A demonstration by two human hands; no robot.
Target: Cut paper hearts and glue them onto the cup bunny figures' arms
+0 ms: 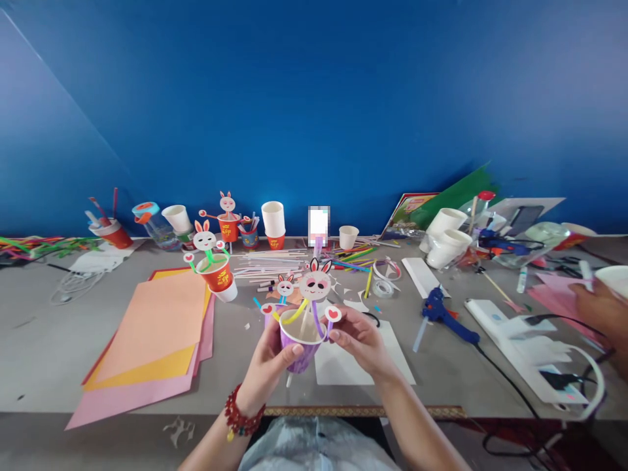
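Observation:
My left hand [269, 360] is wrapped round a purple-coloured paper cup [300, 356] held above the table edge. A paper rabbit face [316, 286] with black-outlined ears stands over the cup's rim. A yellow pipe cleaner [296, 314] reaches left to a round paper heart disc [268, 310]. On the cup's right side a purple pipe cleaner [316, 317] curves out towards a second heart disc [333, 314]. At this disc my right hand [360, 340] is closed, thumb and fingers pinching its purple arm. Behind the cup stands a smaller rabbit figure [284, 288], partly hidden.
Coloured paper sheets [147, 327] lie at left, near a red cup with a rabbit [216, 275]. White paper [363, 366] lies under my right hand. A blue glue gun [446, 317] and a power strip [520, 347] are at right. Another person's hand [603, 314] is at far right.

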